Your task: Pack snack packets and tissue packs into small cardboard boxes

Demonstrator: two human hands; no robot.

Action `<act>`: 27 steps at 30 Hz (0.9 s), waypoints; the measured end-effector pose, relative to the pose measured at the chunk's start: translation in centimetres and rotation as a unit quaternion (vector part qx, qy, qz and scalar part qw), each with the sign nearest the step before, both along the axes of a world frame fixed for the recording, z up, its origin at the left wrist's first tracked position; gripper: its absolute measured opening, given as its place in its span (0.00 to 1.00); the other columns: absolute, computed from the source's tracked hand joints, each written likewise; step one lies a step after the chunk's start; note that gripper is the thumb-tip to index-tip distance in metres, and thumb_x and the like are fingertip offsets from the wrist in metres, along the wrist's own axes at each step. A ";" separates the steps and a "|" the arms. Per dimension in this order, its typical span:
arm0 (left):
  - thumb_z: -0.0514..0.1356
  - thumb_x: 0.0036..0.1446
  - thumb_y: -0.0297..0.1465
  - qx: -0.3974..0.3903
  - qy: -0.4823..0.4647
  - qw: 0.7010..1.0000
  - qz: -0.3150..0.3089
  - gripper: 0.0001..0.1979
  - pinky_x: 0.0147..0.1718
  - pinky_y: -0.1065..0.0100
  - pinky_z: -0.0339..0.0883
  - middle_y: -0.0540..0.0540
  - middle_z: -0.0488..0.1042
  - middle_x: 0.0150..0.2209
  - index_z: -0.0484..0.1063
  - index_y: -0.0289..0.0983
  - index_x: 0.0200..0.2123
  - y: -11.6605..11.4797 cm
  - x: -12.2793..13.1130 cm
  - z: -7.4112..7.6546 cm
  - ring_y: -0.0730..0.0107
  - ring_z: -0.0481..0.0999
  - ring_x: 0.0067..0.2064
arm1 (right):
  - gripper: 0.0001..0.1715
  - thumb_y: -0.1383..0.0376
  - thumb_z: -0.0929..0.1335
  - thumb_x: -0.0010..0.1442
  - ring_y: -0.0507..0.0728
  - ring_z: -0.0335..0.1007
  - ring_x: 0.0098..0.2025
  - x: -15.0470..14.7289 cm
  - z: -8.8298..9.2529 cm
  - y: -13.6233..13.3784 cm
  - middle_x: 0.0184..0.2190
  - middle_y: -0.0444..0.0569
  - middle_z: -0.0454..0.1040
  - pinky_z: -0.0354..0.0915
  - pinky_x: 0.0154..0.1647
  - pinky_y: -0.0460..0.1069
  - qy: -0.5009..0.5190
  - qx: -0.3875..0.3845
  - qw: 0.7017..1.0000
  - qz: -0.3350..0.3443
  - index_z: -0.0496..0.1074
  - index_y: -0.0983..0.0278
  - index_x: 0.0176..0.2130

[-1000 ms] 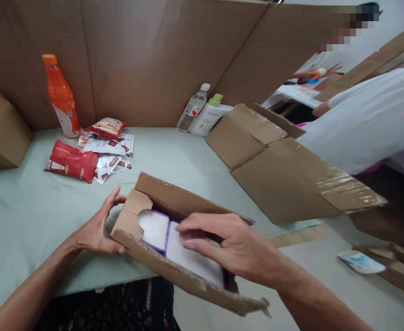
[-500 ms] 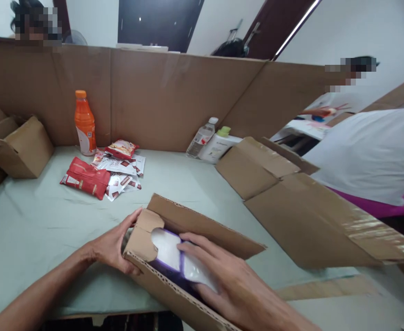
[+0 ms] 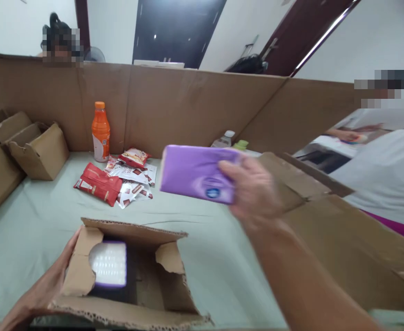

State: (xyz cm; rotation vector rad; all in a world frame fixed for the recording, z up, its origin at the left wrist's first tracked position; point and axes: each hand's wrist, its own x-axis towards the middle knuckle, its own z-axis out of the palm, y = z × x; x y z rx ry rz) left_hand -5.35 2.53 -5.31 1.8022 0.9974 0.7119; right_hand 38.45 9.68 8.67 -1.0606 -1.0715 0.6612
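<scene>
Gripping the purple pack (image 3: 195, 177) between thumb and fingers, the right hand (image 3: 253, 186) holds it in the air over the worktop (image 3: 219, 262), beyond the open box (image 3: 119, 310). The left hand (image 3: 46, 289) lies against the box's left end; with its fingertips hidden, I cannot tell whether it grips. A white-topped pack (image 3: 109, 264) sits inside, at that end. An orange bottle (image 3: 100, 133) stands behind the red bag (image 3: 98, 184).
</scene>
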 end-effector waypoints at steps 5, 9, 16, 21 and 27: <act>0.74 0.47 0.56 0.025 0.034 0.999 -0.019 0.67 0.70 0.33 0.51 0.46 0.44 0.78 0.32 0.55 0.77 -0.8 0.5 0.8 0.33 0.46 0.76 | 0.26 0.50 0.73 0.52 0.57 0.77 0.40 -6.3 -5.5 10.6 0.41 0.49 0.78 0.75 0.36 0.51 0.009 -0.136 0.991 -0.005 0.69 0.62 0.44; 0.73 0.50 0.54 0.016 0.029 0.999 -0.006 0.65 0.71 0.35 0.48 0.44 0.42 0.78 0.33 0.52 0.77 -0.7 1.3 1.1 0.34 0.45 0.76 | 0.23 0.48 0.71 0.58 0.63 0.73 0.55 -7.8 -5.9 11.3 0.49 0.54 0.77 0.73 0.50 0.56 -0.047 -0.158 0.986 -0.027 0.72 0.59 0.46; 0.70 0.52 0.56 -0.012 0.006 1.000 -0.018 0.62 0.72 0.34 0.44 0.41 0.40 0.79 0.34 0.51 0.78 -0.3 2.3 0.5 0.33 0.47 0.76 | 0.13 0.56 0.67 0.70 0.57 0.79 0.38 -7.0 1.1 -3.5 0.35 0.47 0.82 0.74 0.43 0.52 -0.323 -0.038 0.913 0.246 0.80 0.57 0.39; 0.70 0.52 0.58 0.005 0.001 0.999 -0.034 0.64 0.72 0.32 0.45 0.36 0.41 0.78 0.34 0.45 0.78 0.0 3.0 1.3 0.31 0.47 0.76 | 0.27 0.61 0.72 0.65 0.66 0.75 0.57 -10.9 0.8 -7.6 0.60 0.59 0.76 0.71 0.58 0.61 -0.556 -0.128 0.718 0.399 0.72 0.63 0.62; 0.68 0.56 0.50 0.033 0.048 0.998 -0.006 0.58 0.71 0.35 0.50 0.36 0.45 0.78 0.36 0.45 0.78 -0.6 3.3 2.0 0.34 0.51 0.76 | 0.27 0.61 0.72 0.57 0.67 0.75 0.50 -14.9 -1.9 -5.9 0.50 0.60 0.79 0.71 0.54 0.60 -0.610 -0.141 0.655 0.424 0.74 0.67 0.55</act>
